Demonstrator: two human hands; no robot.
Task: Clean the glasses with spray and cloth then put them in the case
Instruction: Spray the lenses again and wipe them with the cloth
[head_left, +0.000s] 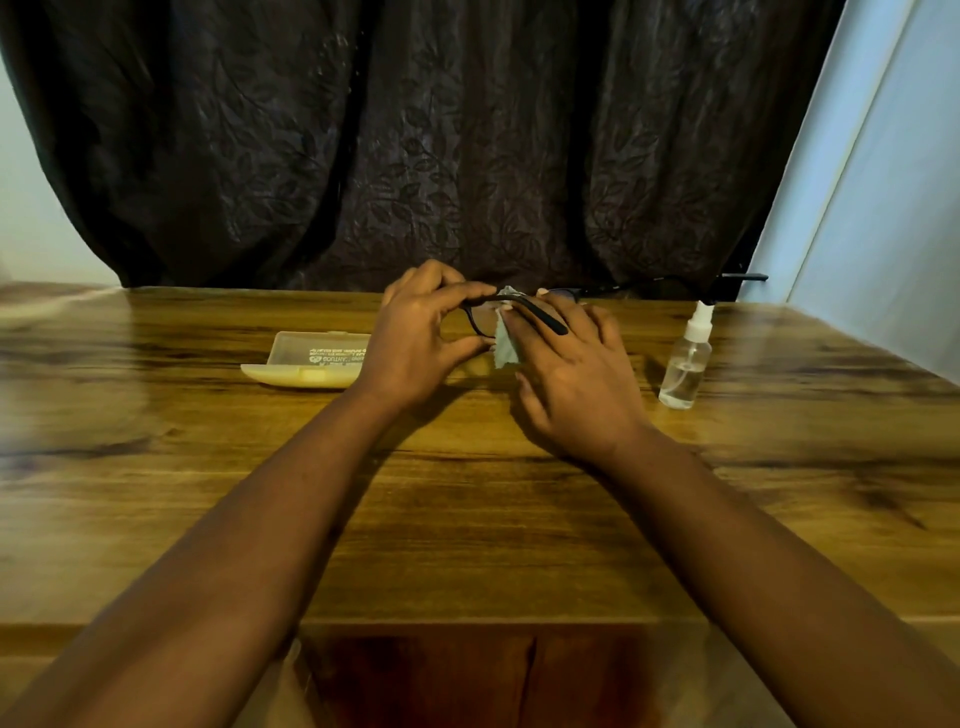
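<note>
My left hand (415, 332) pinches the glasses (540, 317), held crosswise; my right hand (571, 374) fingers press the cloth (505, 349) on a lens; the open case (311, 361) lies left, nearer my left hand.

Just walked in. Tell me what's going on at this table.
A person is wiping a pair of black glasses above a wooden table. The left hand grips the frame, and the right hand works a small pale cloth against a lens. The yellowish case lies open to the left; the spray bottle stands upright to the right, untouched.
</note>
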